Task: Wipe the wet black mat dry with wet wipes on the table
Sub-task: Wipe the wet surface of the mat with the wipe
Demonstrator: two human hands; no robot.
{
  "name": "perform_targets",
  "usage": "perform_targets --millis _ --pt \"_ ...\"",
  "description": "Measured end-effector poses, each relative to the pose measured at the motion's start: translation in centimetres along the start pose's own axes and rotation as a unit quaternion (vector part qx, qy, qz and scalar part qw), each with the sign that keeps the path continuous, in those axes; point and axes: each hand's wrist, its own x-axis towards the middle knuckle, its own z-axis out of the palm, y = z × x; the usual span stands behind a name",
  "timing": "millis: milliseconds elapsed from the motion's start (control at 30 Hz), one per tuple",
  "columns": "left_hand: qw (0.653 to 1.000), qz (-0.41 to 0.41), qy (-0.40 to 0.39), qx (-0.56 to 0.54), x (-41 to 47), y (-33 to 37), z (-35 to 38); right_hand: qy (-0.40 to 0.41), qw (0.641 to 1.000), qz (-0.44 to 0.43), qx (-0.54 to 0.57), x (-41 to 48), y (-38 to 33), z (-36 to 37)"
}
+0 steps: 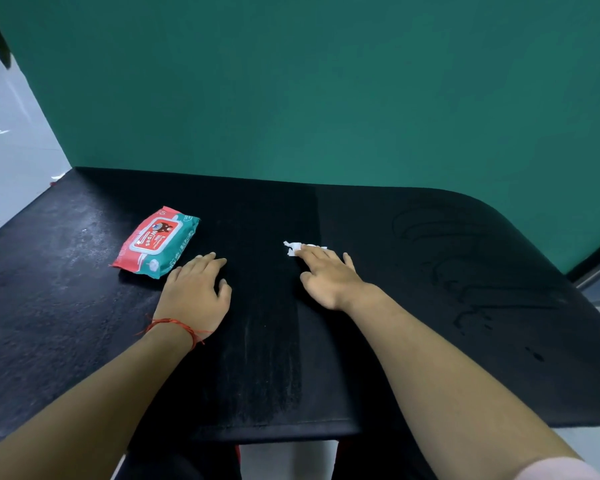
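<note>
A black mat (430, 271) covers the table, with wet streaks and drops on its right part. A small crumpled white wipe (292, 248) lies near the middle. My right hand (329, 278) lies flat with its fingertips pressing on the wipe. My left hand (196, 292) rests flat on the mat, fingers straight, holding nothing. A red and teal pack of wet wipes (156, 242) lies just left of my left hand's fingertips, its lid closed.
A green wall (326, 98) rises right behind the table's far edge. White floor (11, 150) shows at the left. The table's near edge (274, 431) is close to my body.
</note>
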Motion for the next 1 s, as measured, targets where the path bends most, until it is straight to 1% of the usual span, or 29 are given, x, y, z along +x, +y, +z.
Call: perform_targets --millis 400,633,1000 --pt "1.000 -0.001 -0.004 0.006 -0.3 0.5 -0.6 0.046 0.998 -0.035 -0.012 -6.6 -0.1 2.9" --pt "1.000 0.003 -0.006 0.010 -0.1 0.2 -0.4 0.065 0.997 -0.041 -0.023 -9.5 -0.4 4.0" --pt "1.000 0.003 -0.004 0.009 -0.2 0.2 -0.4 0.064 0.997 -0.047 -0.017 -12.8 -0.8 4.7"
